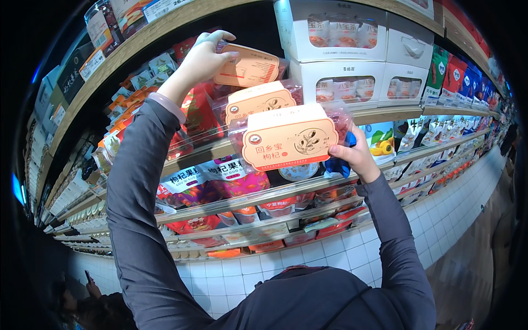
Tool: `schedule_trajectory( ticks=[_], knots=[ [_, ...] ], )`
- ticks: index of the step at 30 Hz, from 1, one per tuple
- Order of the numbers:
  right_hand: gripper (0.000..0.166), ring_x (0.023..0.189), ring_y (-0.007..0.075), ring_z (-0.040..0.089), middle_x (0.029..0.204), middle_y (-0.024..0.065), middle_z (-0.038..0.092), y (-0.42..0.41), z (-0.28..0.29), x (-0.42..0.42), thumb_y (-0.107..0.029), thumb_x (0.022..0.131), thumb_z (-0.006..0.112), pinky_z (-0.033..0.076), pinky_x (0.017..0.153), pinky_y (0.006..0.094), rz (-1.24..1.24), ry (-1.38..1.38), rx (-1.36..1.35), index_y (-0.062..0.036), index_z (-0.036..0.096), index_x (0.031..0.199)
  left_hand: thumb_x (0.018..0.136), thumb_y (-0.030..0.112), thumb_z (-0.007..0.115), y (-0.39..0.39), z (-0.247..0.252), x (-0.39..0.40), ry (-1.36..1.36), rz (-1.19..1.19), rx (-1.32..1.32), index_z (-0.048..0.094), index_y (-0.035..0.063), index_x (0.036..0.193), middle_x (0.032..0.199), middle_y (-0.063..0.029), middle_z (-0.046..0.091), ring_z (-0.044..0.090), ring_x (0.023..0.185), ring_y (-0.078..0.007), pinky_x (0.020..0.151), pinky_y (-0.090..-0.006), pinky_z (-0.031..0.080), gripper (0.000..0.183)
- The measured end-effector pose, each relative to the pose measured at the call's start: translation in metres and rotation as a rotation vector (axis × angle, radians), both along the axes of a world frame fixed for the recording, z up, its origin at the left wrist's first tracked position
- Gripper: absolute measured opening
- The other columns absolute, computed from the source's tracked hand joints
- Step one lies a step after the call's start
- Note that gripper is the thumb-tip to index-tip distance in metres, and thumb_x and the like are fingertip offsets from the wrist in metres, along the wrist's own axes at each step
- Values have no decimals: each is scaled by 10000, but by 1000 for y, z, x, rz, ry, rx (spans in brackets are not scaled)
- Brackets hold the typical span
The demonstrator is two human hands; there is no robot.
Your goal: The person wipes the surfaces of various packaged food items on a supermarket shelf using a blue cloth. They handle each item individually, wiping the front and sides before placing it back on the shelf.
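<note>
My right hand [357, 154] grips the right end of a clear plastic box of dried red berries with a peach cardboard sleeve [288, 144], its thumb on the front face. Blue crumpled material [340, 163] shows below that hand; whether it is held too, I cannot tell. Farther back, my left hand [212, 51] holds a similar sleeved box [247, 66] by its upper left end, the box tilted with its printed text side towards me. Between the two stands another sleeved box [262, 103], partly hidden by the front one.
White cartons with windows [342, 82] are stacked to the right on the same shelf. Red pouches [202, 107] stand on the left. A clear shelf lip [198, 142] runs along the front. Lower shelves hold purple pouches [235, 177]. A person holding a phone [88, 276] is at lower left.
</note>
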State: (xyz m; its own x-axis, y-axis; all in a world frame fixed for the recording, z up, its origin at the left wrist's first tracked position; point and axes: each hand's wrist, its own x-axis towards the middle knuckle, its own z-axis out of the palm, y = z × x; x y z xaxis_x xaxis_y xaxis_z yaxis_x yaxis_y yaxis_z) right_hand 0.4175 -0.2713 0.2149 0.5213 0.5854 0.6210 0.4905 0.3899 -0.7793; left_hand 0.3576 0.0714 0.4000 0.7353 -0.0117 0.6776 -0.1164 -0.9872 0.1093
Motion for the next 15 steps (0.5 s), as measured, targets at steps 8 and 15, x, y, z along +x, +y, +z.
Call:
schedule_trajectory(
  ticks=[8,15],
  knots=[
    [533,1302,281,458,1359,158,545,20,-9,5,-280,761,804,289,1124,392,75,36,38,18,657,1178,925,232,662,-14,3,-6,167,-23,-283,596,88,1252,1245,-168,518,620,1090,-291,763,-381,582,363],
    [523,1263,278,484,1315,156,564,31,-7,1,-287,760,799,308,1107,384,121,3,28,21,661,1160,1001,252,564,-10,-10,-11,168,-15,-382,512,102,1340,1301,-169,542,607,1141,-261,805,-382,569,373]
  ],
)
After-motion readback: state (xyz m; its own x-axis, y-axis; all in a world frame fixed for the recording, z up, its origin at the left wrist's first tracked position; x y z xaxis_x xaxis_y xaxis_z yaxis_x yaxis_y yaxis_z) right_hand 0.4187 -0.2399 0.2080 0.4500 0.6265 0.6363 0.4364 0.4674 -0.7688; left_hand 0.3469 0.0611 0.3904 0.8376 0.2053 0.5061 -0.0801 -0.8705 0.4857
